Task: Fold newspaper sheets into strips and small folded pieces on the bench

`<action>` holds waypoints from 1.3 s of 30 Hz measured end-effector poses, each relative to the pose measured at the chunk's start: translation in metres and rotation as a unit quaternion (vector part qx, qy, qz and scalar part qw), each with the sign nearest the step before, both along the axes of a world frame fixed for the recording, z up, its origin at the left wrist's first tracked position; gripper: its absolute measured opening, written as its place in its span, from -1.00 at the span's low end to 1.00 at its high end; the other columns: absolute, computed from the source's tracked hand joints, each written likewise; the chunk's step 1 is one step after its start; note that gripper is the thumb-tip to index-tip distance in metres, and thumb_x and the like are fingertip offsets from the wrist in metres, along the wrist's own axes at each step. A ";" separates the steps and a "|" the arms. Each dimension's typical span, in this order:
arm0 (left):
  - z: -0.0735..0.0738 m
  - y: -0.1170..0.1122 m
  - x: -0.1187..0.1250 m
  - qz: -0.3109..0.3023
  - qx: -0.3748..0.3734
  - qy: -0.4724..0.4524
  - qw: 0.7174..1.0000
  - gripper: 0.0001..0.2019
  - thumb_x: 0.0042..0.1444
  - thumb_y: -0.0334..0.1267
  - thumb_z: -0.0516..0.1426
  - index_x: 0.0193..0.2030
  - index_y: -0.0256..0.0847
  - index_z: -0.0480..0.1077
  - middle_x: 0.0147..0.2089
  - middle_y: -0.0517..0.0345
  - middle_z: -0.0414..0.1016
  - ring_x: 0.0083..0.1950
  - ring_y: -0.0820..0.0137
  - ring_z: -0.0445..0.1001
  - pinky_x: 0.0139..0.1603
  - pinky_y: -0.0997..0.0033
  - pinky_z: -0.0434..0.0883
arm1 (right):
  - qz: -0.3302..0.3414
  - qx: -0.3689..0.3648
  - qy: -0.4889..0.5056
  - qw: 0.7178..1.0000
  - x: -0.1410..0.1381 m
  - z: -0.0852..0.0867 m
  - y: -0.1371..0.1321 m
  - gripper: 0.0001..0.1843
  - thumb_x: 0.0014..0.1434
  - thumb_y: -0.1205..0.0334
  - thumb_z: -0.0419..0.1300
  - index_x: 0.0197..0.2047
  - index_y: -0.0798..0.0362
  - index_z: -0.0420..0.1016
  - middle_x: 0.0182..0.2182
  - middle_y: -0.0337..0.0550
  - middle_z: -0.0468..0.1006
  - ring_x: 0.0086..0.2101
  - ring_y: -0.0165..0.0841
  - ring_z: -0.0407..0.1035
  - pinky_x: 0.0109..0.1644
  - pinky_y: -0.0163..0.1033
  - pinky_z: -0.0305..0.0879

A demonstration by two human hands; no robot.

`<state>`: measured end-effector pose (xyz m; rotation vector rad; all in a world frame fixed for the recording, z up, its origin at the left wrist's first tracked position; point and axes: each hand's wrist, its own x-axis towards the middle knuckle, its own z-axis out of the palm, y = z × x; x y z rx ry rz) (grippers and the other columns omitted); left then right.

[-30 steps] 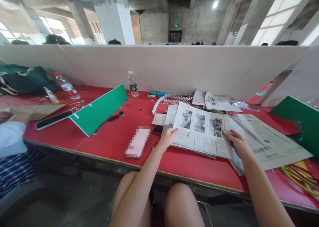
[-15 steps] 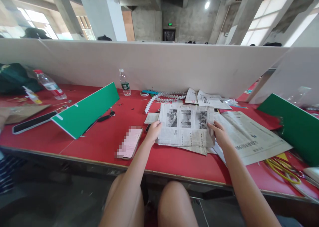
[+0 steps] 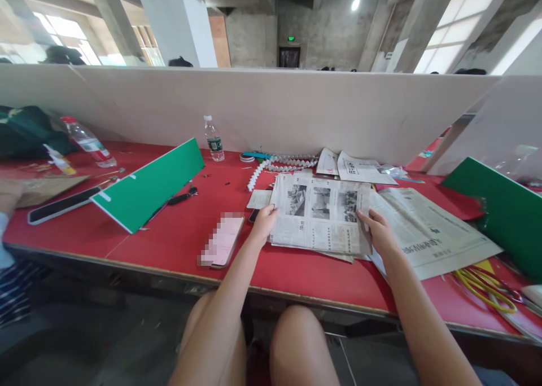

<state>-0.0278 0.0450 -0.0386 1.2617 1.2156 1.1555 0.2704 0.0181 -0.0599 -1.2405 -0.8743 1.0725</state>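
A folded newspaper sheet [image 3: 322,219] with three dark photos is held just over the red table. My left hand [image 3: 266,222] pinches its left edge, thumb on top. At the opposite edge my right hand [image 3: 379,228] is closed on the paper. Other paper layers stick out beneath its lower edge. A larger newspaper [image 3: 440,233] lies to the right, partly behind my right forearm. Beside my left forearm rests a smartphone [image 3: 224,242] with a pinkish, partly blurred screen.
Behind the sheet lie a folded white paper chain [image 3: 256,177] and printed papers [image 3: 364,169]. Green boards [image 3: 148,188] stand left and right. A water bottle [image 3: 214,140] is near the white partition [image 3: 262,104]. Yellow-handled scissors [image 3: 486,287] lie at right. A person's hand [image 3: 11,194] shows far left.
Both hands and the newspaper sheet have shifted slightly right in the picture, as has the whole scene. The sheet tilts a little more, its right side lower. Both hands keep their hold.
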 end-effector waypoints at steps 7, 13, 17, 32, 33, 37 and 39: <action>-0.005 -0.006 0.004 0.019 0.047 0.120 0.991 -0.81 0.02 -0.35 0.09 -0.20 -0.25 0.44 -0.19 -0.01 0.55 -0.10 0.23 0.49 -0.07 0.30 0.36 | -0.041 -0.029 -0.009 0.999 0.008 -0.006 0.002 -0.69 -0.21 0.07 0.37 -0.33 -0.07 0.53 -0.40 -0.27 0.59 -0.41 -0.28 0.47 -0.42 -0.25 0.40; -0.010 -0.008 0.012 0.042 0.069 0.161 0.984 -0.79 0.04 -0.40 0.05 -0.19 -0.24 0.43 -0.19 -0.02 0.55 -0.05 0.19 0.47 -0.03 0.26 0.35 | -0.057 -0.011 0.010 0.998 0.010 -0.007 0.002 -0.63 -0.22 0.09 0.38 -0.27 -0.08 0.53 -0.34 -0.29 0.59 -0.38 -0.31 0.47 -0.36 -0.27 0.41; -0.007 -0.004 0.006 0.050 0.050 0.121 0.990 -0.79 0.05 -0.38 0.06 -0.17 -0.29 0.43 -0.19 -0.04 0.55 -0.09 0.23 0.49 -0.05 0.29 0.35 | -0.039 0.003 -0.003 0.999 0.006 -0.002 0.000 -0.69 -0.19 0.07 0.37 -0.32 -0.07 0.52 -0.38 -0.27 0.59 -0.36 -0.30 0.47 -0.37 -0.28 0.39; 0.014 -0.005 -0.037 0.123 0.075 0.250 0.957 -0.73 0.08 -0.32 0.06 -0.07 -0.29 0.38 -0.16 -0.09 0.51 -0.19 0.24 0.50 -0.12 0.28 0.38 | -0.028 0.012 -0.096 0.995 0.012 -0.013 0.002 -0.82 -0.13 0.08 0.31 -0.46 -0.05 0.47 -0.53 -0.32 0.50 -0.49 -0.38 0.36 -0.41 -0.30 0.27; 0.019 -0.006 -0.048 0.165 0.095 0.319 0.928 -0.70 0.08 -0.32 0.06 -0.03 -0.30 0.36 -0.08 -0.15 0.48 -0.07 0.19 0.47 -0.03 0.24 0.34 | -0.032 0.016 -0.103 0.994 0.013 -0.014 0.002 -0.83 -0.13 0.09 0.30 -0.46 -0.05 0.47 -0.54 -0.32 0.50 -0.48 -0.37 0.37 -0.39 -0.29 0.28; 0.033 -0.018 -0.095 0.232 -0.030 0.498 0.835 -0.46 0.09 -0.14 0.07 0.20 -0.34 0.16 0.16 -0.34 0.30 0.20 -0.07 0.23 0.09 0.02 0.22 | -0.038 0.017 -0.121 0.992 0.017 -0.020 0.005 -0.83 -0.13 0.10 0.29 -0.42 -0.03 0.49 -0.57 -0.32 0.48 -0.48 -0.33 0.38 -0.38 -0.26 0.29; 0.035 -0.025 -0.107 0.185 -0.116 0.506 0.834 -0.32 0.05 0.00 0.08 0.26 -0.33 0.08 0.20 -0.35 0.26 0.22 -0.12 0.20 0.04 0.03 0.26 | -0.041 0.017 -0.127 0.991 0.019 -0.023 0.007 -0.82 -0.14 0.10 0.30 -0.43 -0.02 0.49 -0.59 -0.31 0.47 -0.46 -0.31 0.39 -0.39 -0.26 0.29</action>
